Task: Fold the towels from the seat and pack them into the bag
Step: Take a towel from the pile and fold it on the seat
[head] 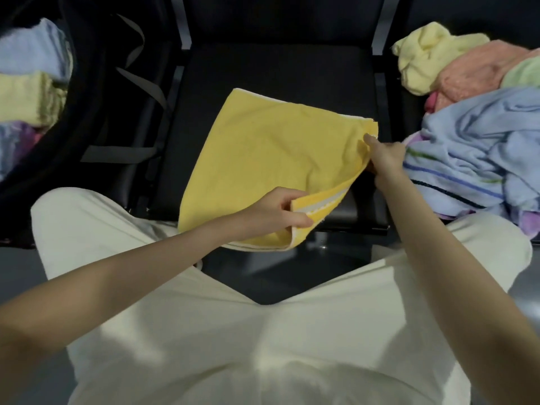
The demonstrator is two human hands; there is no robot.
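Note:
A yellow towel (263,153) lies doubled over on the black middle seat (263,68). My left hand (277,210) pinches its near corner, where a white stripe shows. My right hand (385,159) grips the right-hand edge, lifted a little off the seat. A pile of unfolded towels (482,147) fills the seat to the right: pale yellow, peach, green, light blue with stripes. At the far left the open black bag (87,112) holds folded towels (26,97), pale blue over yellow over purple.
Grey straps (137,80) of the bag hang across its dark side between bag and middle seat. My legs in cream trousers (233,331) fill the foreground, knees against the seat's front edge. Dark floor shows below the seat.

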